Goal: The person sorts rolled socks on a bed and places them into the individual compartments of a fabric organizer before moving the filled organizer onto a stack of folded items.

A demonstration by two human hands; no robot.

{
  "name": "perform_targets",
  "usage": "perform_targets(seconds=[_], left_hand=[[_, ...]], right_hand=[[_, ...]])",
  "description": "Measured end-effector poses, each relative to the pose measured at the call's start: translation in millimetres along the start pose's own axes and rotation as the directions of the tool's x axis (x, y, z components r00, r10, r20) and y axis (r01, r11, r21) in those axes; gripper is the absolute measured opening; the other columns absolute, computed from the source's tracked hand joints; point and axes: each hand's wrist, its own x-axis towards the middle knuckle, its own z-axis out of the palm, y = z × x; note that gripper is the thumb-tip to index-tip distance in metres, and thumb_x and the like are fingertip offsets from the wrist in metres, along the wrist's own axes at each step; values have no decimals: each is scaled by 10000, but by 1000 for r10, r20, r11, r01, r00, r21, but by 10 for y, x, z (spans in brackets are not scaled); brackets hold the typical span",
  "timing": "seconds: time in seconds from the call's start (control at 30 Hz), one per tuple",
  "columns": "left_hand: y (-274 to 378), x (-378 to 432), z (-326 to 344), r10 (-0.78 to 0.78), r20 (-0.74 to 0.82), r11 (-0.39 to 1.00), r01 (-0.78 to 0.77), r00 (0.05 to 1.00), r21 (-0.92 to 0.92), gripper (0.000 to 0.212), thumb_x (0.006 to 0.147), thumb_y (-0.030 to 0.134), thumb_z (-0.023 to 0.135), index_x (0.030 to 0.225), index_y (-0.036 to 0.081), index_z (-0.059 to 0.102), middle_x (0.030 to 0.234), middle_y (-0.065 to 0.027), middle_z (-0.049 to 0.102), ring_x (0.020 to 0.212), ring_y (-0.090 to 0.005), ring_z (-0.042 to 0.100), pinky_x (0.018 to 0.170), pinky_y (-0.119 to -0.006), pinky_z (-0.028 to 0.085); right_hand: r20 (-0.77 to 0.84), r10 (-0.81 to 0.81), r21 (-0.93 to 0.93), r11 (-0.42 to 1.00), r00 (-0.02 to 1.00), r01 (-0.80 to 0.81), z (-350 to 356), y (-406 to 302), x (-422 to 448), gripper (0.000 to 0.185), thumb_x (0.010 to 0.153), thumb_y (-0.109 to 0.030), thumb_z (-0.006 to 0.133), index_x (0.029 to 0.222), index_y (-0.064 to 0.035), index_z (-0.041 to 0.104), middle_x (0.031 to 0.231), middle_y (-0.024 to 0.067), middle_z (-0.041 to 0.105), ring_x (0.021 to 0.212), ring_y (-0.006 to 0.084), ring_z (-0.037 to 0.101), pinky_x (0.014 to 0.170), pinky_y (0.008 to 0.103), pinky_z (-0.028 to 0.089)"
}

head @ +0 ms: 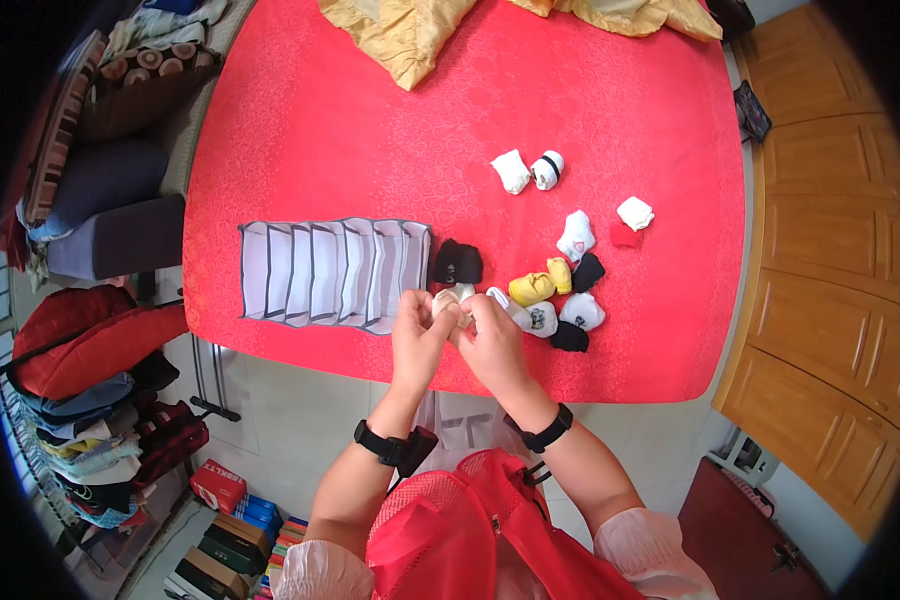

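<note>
My left hand (420, 334) and my right hand (491, 337) pinch a cream-coloured folded sock (444, 303) between them near the bed's front edge. Just left of my hands lies a white fabric organizer box (330, 274) with dark trim and several narrow compartments. A black folded sock (458, 262) rests against its right side. To the right of my hands is a loose cluster of rolled socks: yellow (532, 288), white with a print (582, 310) and black (569, 337). Farther off sit a white roll (511, 172), a white roll with a black band (547, 170) and a white one (635, 213) touching a red one (626, 236).
The red patterned bedspread (307, 150) lies under everything, with gold fabric (405, 37) at its far edge. Cushions (112, 172) and piled clothes (97, 420) stand at the left, boxes (225, 540) on the floor, wooden cabinets (817, 300) at the right.
</note>
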Motion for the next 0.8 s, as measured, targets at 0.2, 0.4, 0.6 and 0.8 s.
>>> perform_targets(seconds=[0.2,0.4,0.6,0.8], left_hand=[[299,4,-121,-44,233,985,3,971,174,274,889,111,635,1127,20,536,955,-87,649,877,-216,616,799,-339,488],[143,29,-557,210,363,308,-414,908,857,518,678,180,760,1142,81,552,1084,-90,619,1017,-331,516,889,-434,413],[-219,24,-675,150,396,148,-416,906,897,430,674,163,730,1074,131,578,1048,-46,598,962,-281,525,844,-409,413],[-390,47,-722,221,415,184,-455,883,871,202,772,79,590,960,112,656,930,-59,622,858,-262,613,781,-404,460]], right_hand=[[-101,86,-52,994,991,-91,-1,264,61,200,783,-112,692,850,-28,523,721,162,594,692,375,607,601,447,481],[120,107,248,960,987,-134,172,382,225,223,817,-134,687,991,-60,569,777,151,640,708,304,661,618,394,507],[255,-59,-78,994,965,82,568,328,358,222,862,-227,614,990,-87,498,819,158,659,730,379,644,588,486,493],[252,-15,-351,930,968,105,625,488,338,221,866,-207,578,988,-52,479,794,185,655,711,375,656,597,491,523]])
